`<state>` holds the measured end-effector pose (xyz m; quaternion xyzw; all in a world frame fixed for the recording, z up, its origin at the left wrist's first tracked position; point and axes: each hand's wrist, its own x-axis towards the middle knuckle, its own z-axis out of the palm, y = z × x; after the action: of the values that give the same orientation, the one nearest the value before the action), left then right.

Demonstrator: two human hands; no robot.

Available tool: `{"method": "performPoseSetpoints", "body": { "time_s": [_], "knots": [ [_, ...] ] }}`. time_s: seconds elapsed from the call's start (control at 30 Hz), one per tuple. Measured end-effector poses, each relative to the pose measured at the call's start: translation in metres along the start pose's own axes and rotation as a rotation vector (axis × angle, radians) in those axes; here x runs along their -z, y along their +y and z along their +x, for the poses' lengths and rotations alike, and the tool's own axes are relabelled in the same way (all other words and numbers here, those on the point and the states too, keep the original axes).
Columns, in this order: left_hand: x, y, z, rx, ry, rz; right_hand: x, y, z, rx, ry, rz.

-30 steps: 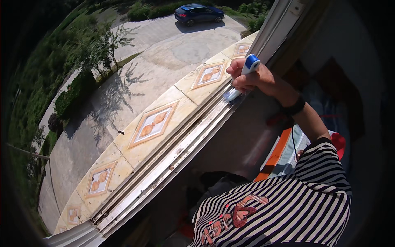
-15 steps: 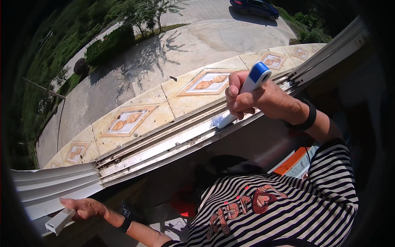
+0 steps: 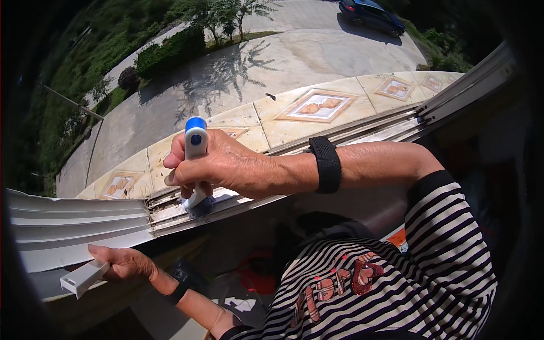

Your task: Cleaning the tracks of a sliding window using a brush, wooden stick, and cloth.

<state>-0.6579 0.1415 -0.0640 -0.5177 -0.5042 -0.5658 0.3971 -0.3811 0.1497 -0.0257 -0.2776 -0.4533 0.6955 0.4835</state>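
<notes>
My right hand is closed around a white scrub brush with a blue-tipped handle. The brush stands nearly upright, its bristles down in the dirty white window track, close to the track's left end. Lower left, my left hand grips a small white box-like plastic piece with a hollow end, just below the white window frame. My left fingers are partly hidden behind that piece. Dark grime shows along the grooves of the track.
Beyond the track runs a tiled outer ledge with diamond patterns and bits of dirt. Paved ground lies below it, with a dark blue car parked at the far right. A red object sits indoors in shadow.
My right hand has moved the brush left along the track, from its middle to near the left end. My left hand still holds the white piece. The view has shifted slightly.
</notes>
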Motion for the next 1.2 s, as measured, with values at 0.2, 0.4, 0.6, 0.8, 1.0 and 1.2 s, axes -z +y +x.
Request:
{"method": "performPoseSetpoints", "body": {
  "time_s": [0.2,0.4,0.6,0.8,1.0,1.2],
  "knots": [
    [-0.006,0.002,-0.007,0.047,0.029,-0.055,0.019,-0.052,0.021,0.087,0.042,-0.323],
    [0.003,0.009,-0.004,-0.024,0.009,0.055,0.023,-0.067,-0.027,-0.136,0.014,-0.346],
    [0.001,0.020,-0.005,0.074,-0.023,-0.001,-0.001,-0.042,-0.022,-0.339,-0.093,-0.322],
    [-0.005,0.031,0.005,0.165,0.039,-0.140,-0.038,0.010,0.025,-0.271,-0.211,-0.153],
    [0.001,0.031,-0.004,0.139,-0.093,-0.011,-0.061,0.031,0.056,-0.081,-0.195,-0.040],
    [-0.001,0.028,-0.002,0.016,-0.039,0.062,-0.017,-0.025,0.034,-0.069,-0.060,-0.259]
  ]
}}
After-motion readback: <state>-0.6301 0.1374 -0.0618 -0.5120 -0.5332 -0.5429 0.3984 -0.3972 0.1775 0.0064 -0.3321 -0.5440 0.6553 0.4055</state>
